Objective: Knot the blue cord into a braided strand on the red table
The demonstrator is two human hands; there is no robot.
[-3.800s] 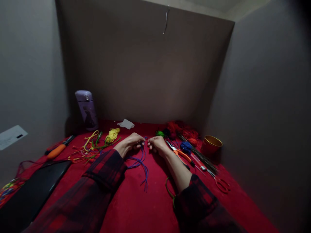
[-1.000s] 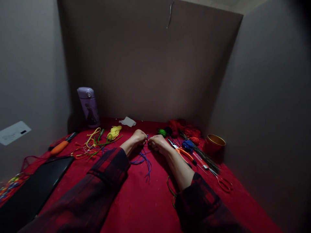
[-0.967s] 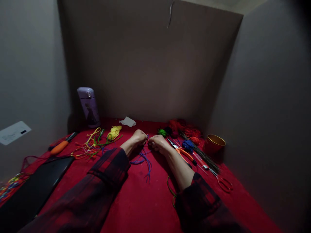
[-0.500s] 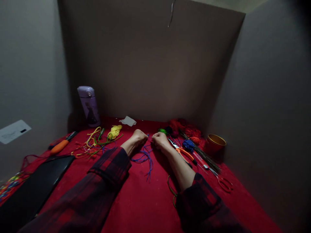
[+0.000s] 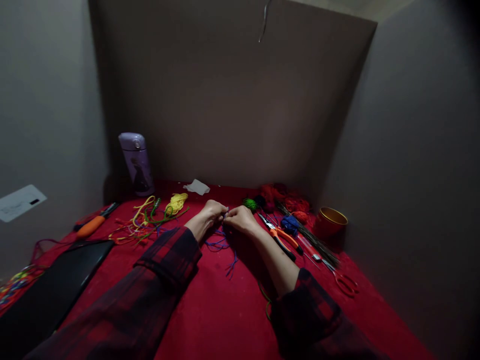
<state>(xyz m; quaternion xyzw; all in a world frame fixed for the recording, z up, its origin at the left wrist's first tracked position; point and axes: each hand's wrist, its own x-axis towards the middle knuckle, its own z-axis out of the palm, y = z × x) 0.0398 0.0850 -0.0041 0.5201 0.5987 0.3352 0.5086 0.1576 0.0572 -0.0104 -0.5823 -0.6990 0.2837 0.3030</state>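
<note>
Purple-blue cords hang from between my two hands and spread on the red cloth below them. My left hand is closed in a pinch on the cords, with its knuckles up. Against it on the right, my right hand is closed too, its fingertips pinching the cords near the same spot. The exact place where the fingers meet the cords is small and partly hidden.
Pliers, scissors, a blue yarn ball and a red cup lie right. Left are a purple bottle, yellow yarn, an orange-handled tool and a black tablet-like slab.
My right hand has moved left, closing the gap to my left hand. Less of the cords shows below the hands. My left hand has hardly moved.
</note>
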